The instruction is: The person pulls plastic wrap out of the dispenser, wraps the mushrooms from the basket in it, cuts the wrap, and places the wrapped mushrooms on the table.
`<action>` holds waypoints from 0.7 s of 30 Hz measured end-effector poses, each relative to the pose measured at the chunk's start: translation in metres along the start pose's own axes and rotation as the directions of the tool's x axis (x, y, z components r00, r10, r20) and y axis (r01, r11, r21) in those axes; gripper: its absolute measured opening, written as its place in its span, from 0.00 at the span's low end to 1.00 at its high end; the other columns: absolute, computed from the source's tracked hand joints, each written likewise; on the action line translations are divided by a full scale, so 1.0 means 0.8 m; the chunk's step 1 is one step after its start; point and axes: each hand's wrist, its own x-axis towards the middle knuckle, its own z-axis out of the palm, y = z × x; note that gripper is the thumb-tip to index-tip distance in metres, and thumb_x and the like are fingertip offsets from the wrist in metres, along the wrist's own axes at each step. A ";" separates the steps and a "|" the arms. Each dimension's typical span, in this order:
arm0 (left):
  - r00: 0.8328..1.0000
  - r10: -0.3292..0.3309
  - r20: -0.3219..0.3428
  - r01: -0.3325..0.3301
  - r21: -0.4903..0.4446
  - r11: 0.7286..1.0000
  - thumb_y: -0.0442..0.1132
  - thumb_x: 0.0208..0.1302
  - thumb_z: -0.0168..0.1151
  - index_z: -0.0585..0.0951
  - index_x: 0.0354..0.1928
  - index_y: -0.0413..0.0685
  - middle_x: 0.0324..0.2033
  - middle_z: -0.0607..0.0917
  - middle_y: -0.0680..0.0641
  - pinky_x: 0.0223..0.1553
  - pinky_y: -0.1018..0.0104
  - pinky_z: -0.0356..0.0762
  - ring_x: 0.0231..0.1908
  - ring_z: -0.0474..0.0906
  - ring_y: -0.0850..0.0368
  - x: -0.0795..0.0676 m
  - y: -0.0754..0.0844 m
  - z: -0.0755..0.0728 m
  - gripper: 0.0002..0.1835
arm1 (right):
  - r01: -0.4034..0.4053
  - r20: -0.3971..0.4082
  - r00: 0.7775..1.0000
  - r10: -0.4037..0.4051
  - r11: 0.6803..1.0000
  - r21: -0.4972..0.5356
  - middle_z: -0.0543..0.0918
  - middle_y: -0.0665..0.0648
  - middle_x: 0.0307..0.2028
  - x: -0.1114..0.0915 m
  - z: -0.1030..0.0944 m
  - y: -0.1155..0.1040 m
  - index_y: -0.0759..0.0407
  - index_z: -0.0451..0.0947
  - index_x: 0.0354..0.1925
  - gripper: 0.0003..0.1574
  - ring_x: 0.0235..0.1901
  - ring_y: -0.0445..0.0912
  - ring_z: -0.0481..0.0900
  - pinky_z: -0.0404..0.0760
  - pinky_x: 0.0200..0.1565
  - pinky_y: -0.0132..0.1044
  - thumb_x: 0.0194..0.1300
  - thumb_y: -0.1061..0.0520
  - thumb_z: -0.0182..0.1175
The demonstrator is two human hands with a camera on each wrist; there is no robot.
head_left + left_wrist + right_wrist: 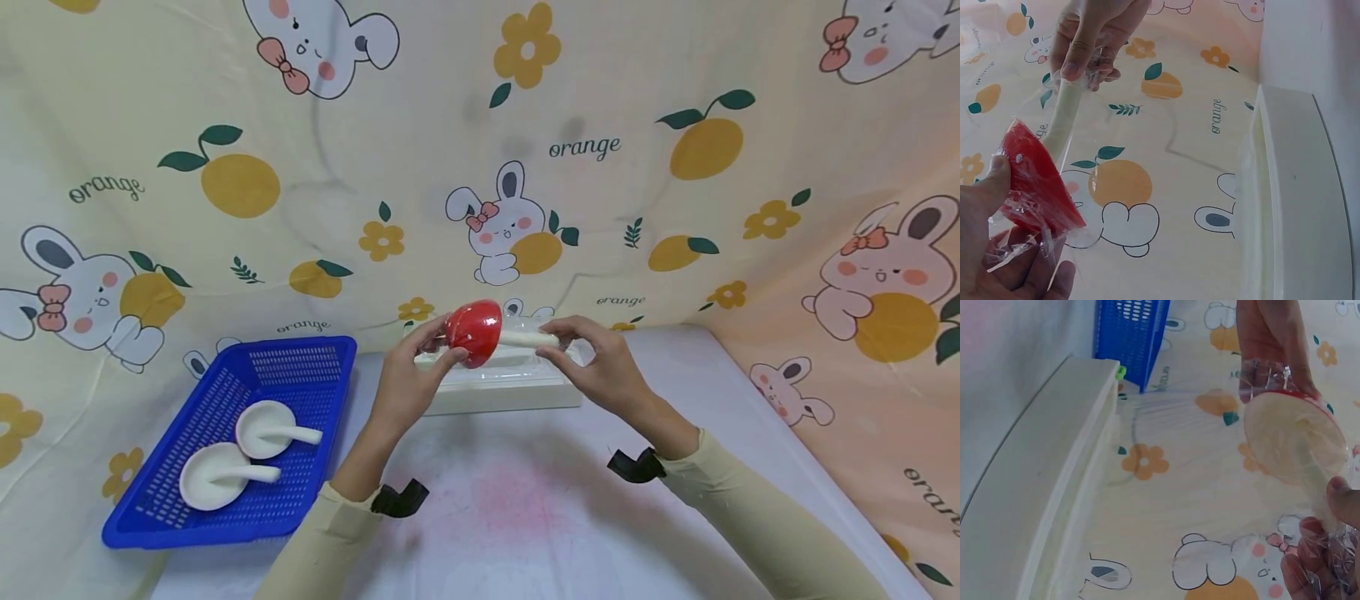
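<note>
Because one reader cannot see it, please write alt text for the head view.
A person's left hand holds the red cap and right hand the white stem of a mushroom-shaped object over a white box. At left, a blue basket holds two similar white pieces; patterned fabric hangs behind.

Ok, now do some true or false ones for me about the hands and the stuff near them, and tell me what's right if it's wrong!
1. The left hand holds the red cap of the toy mushroom. True.
2. The right hand rests in the basket. False: the right hand pinches the mushroom's pale stem.
3. Clear plastic is around the mushroom. True.
4. The basket holds five red balls. False: the blue basket holds two white mushroom shapes.
5. In the head view, the white box is to the right of the basket. True.
</note>
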 end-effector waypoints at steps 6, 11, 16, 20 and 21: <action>0.998 -0.036 0.044 0.036 -0.005 0.999 0.54 0.69 0.75 0.80 0.72 0.57 0.59 0.88 0.52 0.64 0.41 0.80 0.56 0.85 0.52 -0.017 -0.004 -0.006 0.31 | 0.001 0.041 0.999 -0.001 1.000 0.005 0.91 0.50 0.44 -0.012 -0.002 -0.003 0.57 0.87 0.54 0.25 0.39 0.43 0.83 0.85 0.46 0.30 0.59 0.66 0.80; 0.989 -0.124 0.079 0.124 0.005 0.992 0.55 0.68 0.75 0.81 0.71 0.57 0.57 0.89 0.52 0.60 0.43 0.83 0.58 0.84 0.52 -0.034 -0.012 -0.007 0.31 | -0.025 0.086 0.996 0.022 0.999 0.030 0.91 0.51 0.44 -0.027 0.003 -0.007 0.57 0.88 0.53 0.24 0.38 0.43 0.84 0.87 0.42 0.33 0.58 0.68 0.80; 0.971 -0.207 0.121 0.207 0.017 0.978 0.57 0.69 0.74 0.82 0.70 0.54 0.56 0.90 0.48 0.51 0.49 0.89 0.59 0.84 0.47 -0.049 -0.022 -0.005 0.32 | -0.079 0.148 0.986 0.072 0.996 0.040 0.91 0.48 0.43 -0.044 0.011 -0.004 0.54 0.89 0.52 0.20 0.38 0.42 0.84 0.88 0.41 0.40 0.62 0.62 0.80; 0.956 -0.250 0.152 0.246 0.047 0.968 0.61 0.69 0.72 0.82 0.69 0.54 0.55 0.90 0.48 0.48 0.52 0.89 0.57 0.83 0.46 -0.061 -0.032 -0.004 0.32 | -0.096 0.195 0.977 0.082 0.994 0.061 0.91 0.46 0.43 -0.060 0.019 0.003 0.52 0.89 0.52 0.18 0.37 0.40 0.85 0.88 0.41 0.38 0.63 0.60 0.79; 0.952 -0.261 0.161 0.256 0.053 0.965 0.62 0.69 0.72 0.83 0.68 0.54 0.54 0.90 0.48 0.47 0.53 0.89 0.57 0.83 0.46 -0.063 -0.034 -0.004 0.32 | -0.091 0.202 0.976 0.076 0.994 0.066 0.91 0.46 0.42 -0.064 0.021 0.005 0.52 0.89 0.51 0.18 0.37 0.40 0.86 0.88 0.41 0.36 0.63 0.60 0.79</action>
